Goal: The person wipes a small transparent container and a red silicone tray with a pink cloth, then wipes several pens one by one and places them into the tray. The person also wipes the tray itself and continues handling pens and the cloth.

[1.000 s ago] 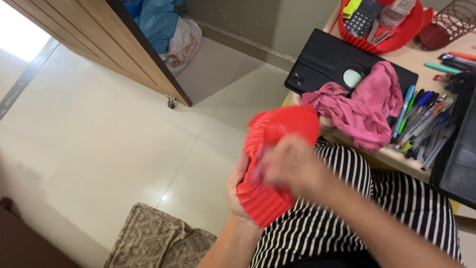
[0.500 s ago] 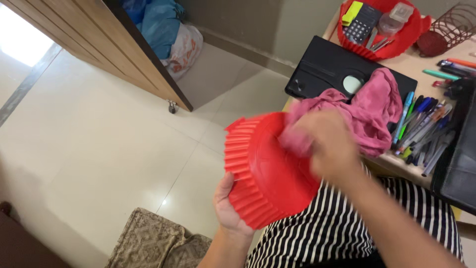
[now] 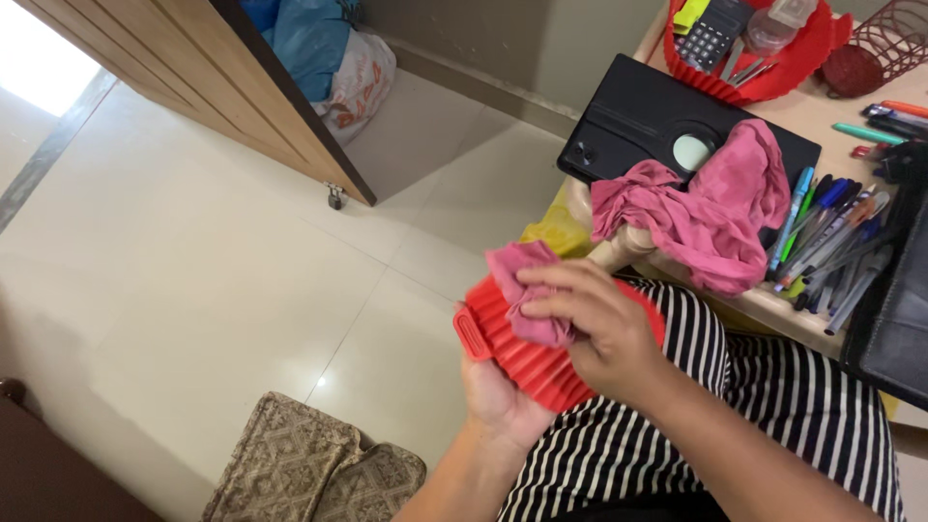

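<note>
Red pleated tray [image 3: 527, 358]: thin plastic, fluted wall like a baking cup, held over your lap just near of the desk edge. Ribs of the wall face the camera.

Left to right:
- Patterned beige mat [image 3: 309, 474] on the glossy pale tile floor [image 3: 193, 271], near left.
- Wooden door [image 3: 222, 77] far left, with blue and white plastic bags [image 3: 329, 48] behind it.
- Your left hand [image 3: 498, 401] cups the tray from beneath, palm up, fingers wrapped on its underside.
- Your right hand [image 3: 590, 333] is clenched on a small pink cloth [image 3: 527, 295], soft and crumpled, pressing it against the tray's ribbed wall.
- Black tablet case [image 3: 657, 121], matte, with a round cut-out, on the desk [image 3: 822, 116].
- Larger pink cloth [image 3: 706, 208], bunched, draped over the case and the desk edge.
- Loose pens [image 3: 826, 242], mixed colours, fanned out right of the cloth.
- Second red pleated tray [image 3: 764, 58] far right, holding a calculator [image 3: 713, 34].

Change from half a second ago: the tray then showed its smooth round base, tilted up and spread wide. It has now turned so the fluted wall shows, and sits lower and closer to your striped trousers [image 3: 677, 435]. Your right hand has come down from the base to the wall.
</note>
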